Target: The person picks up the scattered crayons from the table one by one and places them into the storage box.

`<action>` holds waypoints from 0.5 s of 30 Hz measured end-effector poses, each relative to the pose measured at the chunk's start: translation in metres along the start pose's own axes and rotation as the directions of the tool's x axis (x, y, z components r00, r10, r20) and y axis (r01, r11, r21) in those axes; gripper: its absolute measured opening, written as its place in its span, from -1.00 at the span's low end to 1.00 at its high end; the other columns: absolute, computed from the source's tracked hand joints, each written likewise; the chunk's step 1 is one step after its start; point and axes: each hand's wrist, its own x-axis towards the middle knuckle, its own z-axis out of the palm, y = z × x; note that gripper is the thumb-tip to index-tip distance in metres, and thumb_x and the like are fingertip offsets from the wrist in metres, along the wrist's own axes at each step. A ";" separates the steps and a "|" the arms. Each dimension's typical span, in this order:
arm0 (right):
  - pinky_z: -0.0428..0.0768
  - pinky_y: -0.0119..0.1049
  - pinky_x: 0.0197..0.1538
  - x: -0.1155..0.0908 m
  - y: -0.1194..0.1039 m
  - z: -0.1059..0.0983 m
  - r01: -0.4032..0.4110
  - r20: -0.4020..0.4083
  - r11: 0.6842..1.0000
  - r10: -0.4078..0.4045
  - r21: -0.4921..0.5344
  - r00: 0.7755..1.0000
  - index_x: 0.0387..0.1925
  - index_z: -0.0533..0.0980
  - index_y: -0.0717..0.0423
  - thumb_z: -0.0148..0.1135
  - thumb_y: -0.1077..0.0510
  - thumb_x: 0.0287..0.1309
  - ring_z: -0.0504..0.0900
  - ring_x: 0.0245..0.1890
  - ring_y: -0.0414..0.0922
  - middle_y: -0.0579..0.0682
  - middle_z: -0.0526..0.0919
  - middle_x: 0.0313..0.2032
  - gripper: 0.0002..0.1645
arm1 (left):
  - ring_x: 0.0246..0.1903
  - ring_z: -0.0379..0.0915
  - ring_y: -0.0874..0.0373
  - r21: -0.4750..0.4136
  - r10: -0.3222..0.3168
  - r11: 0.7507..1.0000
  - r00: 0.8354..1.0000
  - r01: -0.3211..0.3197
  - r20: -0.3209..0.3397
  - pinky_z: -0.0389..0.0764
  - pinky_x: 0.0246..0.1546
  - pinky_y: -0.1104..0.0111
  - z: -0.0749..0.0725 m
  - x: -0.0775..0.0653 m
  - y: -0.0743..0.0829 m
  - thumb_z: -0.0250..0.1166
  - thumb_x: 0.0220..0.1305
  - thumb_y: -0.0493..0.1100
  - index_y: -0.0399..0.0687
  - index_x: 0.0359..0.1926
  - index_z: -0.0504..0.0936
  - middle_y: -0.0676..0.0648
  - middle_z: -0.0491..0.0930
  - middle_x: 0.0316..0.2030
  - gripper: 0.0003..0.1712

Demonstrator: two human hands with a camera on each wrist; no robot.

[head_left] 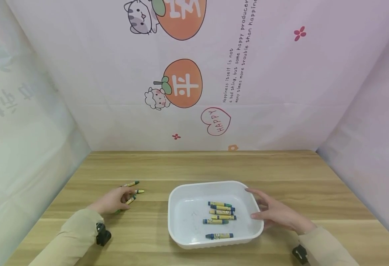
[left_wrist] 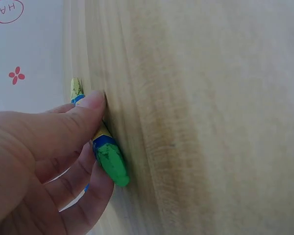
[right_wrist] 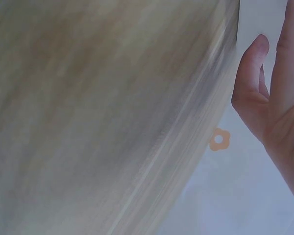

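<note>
My left hand (head_left: 114,200) is at the left of the table, pinching a green crayon (left_wrist: 111,161) between thumb and fingers. The crayon's green tip points back toward the wrist. Two more crayons lie just beyond that hand: a dark-green-ended crayon (head_left: 130,183) and a yellow-green crayon (head_left: 140,191), partly hidden by the fingers. At the right side of a white plastic tray (head_left: 171,218), my right hand (head_left: 275,212) grips the rim, its thumb reaching over the edge. Inside the tray several crayons (head_left: 222,212) lie in a loose row, with a dark blue-ended crayon (head_left: 219,236) apart and nearer.
The wooden table (head_left: 148,236) meets a white printed cloth (head_left: 274,122) at its back edge. Similar cloth hangs on the left and right sides. A black wrist camera (head_left: 103,234) is strapped to the left sleeve, another camera (head_left: 300,254) to the right.
</note>
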 end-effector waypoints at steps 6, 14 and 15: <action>0.64 0.08 -0.21 0.001 0.002 0.000 0.002 0.006 1.000 -0.002 0.005 1.000 0.44 -0.21 0.15 0.28 0.27 0.12 0.48 0.08 0.20 0.65 -0.12 0.27 0.07 | -0.38 0.34 0.23 0.029 0.016 0.999 1.000 -0.016 0.004 0.46 -0.39 0.43 0.001 0.000 -0.002 0.41 0.01 -0.33 -0.31 0.01 0.53 0.02 0.45 -0.35 -0.51; 0.64 0.08 -0.20 0.001 0.002 -0.001 -0.008 0.000 1.000 0.008 0.018 1.000 0.44 -0.20 0.13 0.27 0.28 0.12 0.50 0.06 0.14 0.64 -0.11 0.27 0.06 | -0.32 0.43 0.21 0.016 0.043 0.999 0.999 -0.043 0.013 0.51 -0.34 0.40 -0.003 0.002 0.005 0.40 0.03 -0.31 -0.30 -0.01 0.54 0.01 0.51 -0.31 -0.55; 0.64 0.08 -0.20 0.001 0.002 -0.001 -0.007 0.000 1.000 0.007 0.017 1.000 0.45 -0.20 0.13 0.27 0.28 0.12 0.50 0.06 0.14 0.64 -0.11 0.27 0.06 | -0.31 0.43 0.21 0.011 0.049 0.999 0.999 -0.049 0.011 0.51 -0.33 0.39 -0.004 0.003 0.006 0.40 0.04 -0.31 -0.30 0.00 0.54 0.01 0.52 -0.31 -0.54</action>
